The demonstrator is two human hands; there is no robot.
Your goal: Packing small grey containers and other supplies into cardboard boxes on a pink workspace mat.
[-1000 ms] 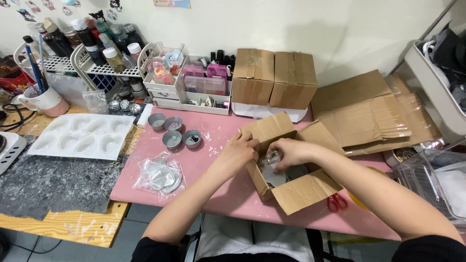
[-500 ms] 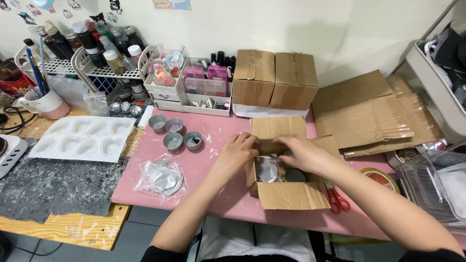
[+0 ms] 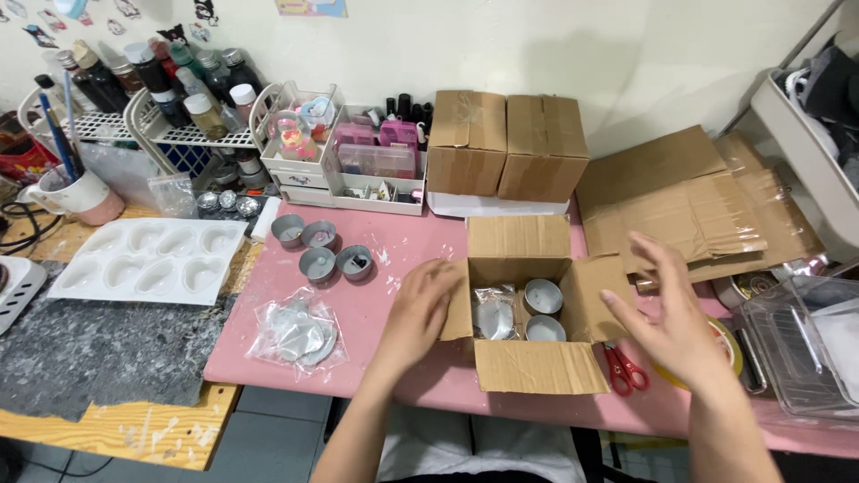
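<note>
- Head view: we look down on an open cardboard box near the front edge of a pink table, all four flaps folded outward.
- Inside the box we see two small round metal tins and a clear bag holding something silvery.
- Our left hand rests flat against the box's left flap, fingers loose, grasping nothing.
- Our right hand hovers open just right of the box, palm turned inward, empty and touching nothing.
- We judge the step to be packing or unpacking the box, with both hands released; any next move calls for steadying the flaps without tipping the tins.
- Red-handled scissors lie just right of the box's front flap.
- Four more round tins stand in a cluster to the left, and a crumpled clear bag lies nearer us.
- Behind the open box stand two closed cardboard boxes, with flattened cardboard to the right.
- Farther left we see a white mould tray, a wire rack of bottles and a pale wall.
</note>
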